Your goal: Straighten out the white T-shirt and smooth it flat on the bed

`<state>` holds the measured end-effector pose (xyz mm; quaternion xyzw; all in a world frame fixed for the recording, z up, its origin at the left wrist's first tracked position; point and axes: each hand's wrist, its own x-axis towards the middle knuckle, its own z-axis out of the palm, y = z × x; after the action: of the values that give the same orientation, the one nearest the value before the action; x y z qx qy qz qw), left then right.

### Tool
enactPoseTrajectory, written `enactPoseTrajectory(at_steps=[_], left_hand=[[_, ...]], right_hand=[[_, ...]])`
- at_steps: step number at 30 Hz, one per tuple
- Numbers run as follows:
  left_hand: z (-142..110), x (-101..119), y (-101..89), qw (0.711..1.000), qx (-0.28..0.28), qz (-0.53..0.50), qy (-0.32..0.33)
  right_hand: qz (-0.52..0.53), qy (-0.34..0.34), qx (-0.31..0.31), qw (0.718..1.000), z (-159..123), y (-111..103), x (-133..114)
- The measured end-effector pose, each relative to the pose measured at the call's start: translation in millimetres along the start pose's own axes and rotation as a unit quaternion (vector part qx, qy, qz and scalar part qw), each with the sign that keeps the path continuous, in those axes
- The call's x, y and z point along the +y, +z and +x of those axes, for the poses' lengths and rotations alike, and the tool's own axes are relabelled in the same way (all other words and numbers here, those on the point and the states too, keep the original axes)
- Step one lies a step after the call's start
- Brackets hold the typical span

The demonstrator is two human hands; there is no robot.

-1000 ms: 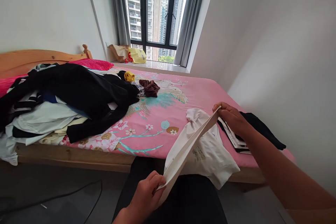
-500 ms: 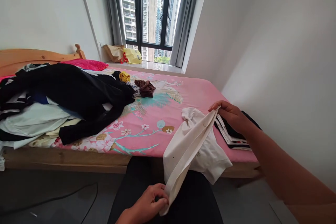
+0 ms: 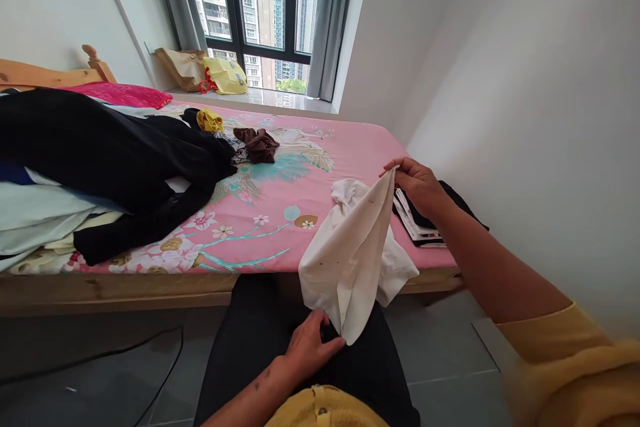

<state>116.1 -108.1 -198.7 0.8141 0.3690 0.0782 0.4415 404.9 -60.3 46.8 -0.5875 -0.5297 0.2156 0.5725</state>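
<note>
An off-white shirt (image 3: 345, 253) hangs slanting over the near edge of the bed, its upper part crumpled on the sheet and its lower edge above my dark-trousered legs. My right hand (image 3: 413, 183) pinches one corner of its hem and holds it raised above the bed. Below, my left hand (image 3: 314, 347) is at the lower end of the cloth, thumb and fingers apart, the thumb tip touching the hem. A stack of folded clothes (image 3: 420, 223), black and white, lies just beyond my right hand, partly hidden by the forearm.
A large heap of clothes (image 3: 115, 160), mostly black on top, covers the bed's left side. A brown cloth (image 3: 257, 145) and a yellow cloth (image 3: 210, 121) lie farther back. Paper bags (image 3: 183, 70) stand on the windowsill. A black cable (image 3: 100, 353) runs over the floor.
The shirt's lower end has swung up and spread wider. My left hand has risen slightly, its thumb and fingers now apart. My right hand still holds the corner. The view has tilted down.
</note>
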Motion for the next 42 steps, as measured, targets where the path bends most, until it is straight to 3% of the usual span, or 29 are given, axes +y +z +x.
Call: enactPoseTrajectory(at_steps=[3, 6, 10, 12, 15, 17, 20, 22, 24, 27, 31, 33, 35, 39, 42], left_hand=[[13, 14, 8.5, 0.997, -0.016, 0.044, -0.068], [25, 19, 19.2, 0.991, -0.052, 0.09, -0.09], [23, 2, 15.0, 0.99, -0.04, 0.093, -0.095], [12, -17, -1.5, 0.993, 0.009, 0.06, -0.099], [-13, -45, -42.7, 0.988, 0.117, -0.004, -0.097], [-28, -58, -74.5, 0.976, 0.173, -0.073, -0.111], [-43, -60, -116.3, 0.93, 0.228, -0.231, -0.173], [-47, -52, -138.2, 0.901, 0.25, -0.315, -0.165], [-51, -40, -157.3, 0.895, 0.23, -0.355, -0.144], [-60, -16, -185.8, 0.905, 0.16, -0.367, -0.145], [-68, 18, -222.0, 0.936, 0.147, -0.308, -0.09], [-62, 32, -235.9, 0.956, 0.135, -0.247, -0.086], [-54, 45, -246.7, 0.958, 0.156, -0.223, -0.086], [-48, 74, -258.2, 0.947, 0.163, -0.275, -0.038], [-50, 89, -258.5, 0.949, 0.164, -0.265, -0.05]], right_hand=[[0.006, 0.002, 0.008, 1.0, -1, 1, 5], [0.005, 0.002, 0.007, 1.0, -2, 0, 6], [-0.068, -0.023, 0.027, 0.997, 0, -16, 16], [-0.135, -0.034, 0.05, 0.989, 0, -31, 28], [-0.198, -0.027, 0.089, 0.976, -2, -53, 50], [-0.182, 0.016, 0.091, 0.979, -7, -59, 61], [-0.069, 0.095, 0.06, 0.991, -15, -55, 61], [0.019, 0.101, 0.059, 0.993, -17, -48, 52], [0.064, 0.091, 0.064, 0.992, -16, -46, 40], [0.048, 0.105, 0.068, 0.991, -9, -57, 18], [0.076, 0.049, 0.081, 0.993, -1, -84, -12], [0.041, 0.056, 0.082, 0.994, 2, -92, -24], [-0.013, 0.073, 0.101, 0.992, 5, -94, -33], [0.009, 0.017, 0.175, 0.984, 13, -94, -49], [-0.015, 0.0, 0.214, 0.977, 17, -96, -64]])
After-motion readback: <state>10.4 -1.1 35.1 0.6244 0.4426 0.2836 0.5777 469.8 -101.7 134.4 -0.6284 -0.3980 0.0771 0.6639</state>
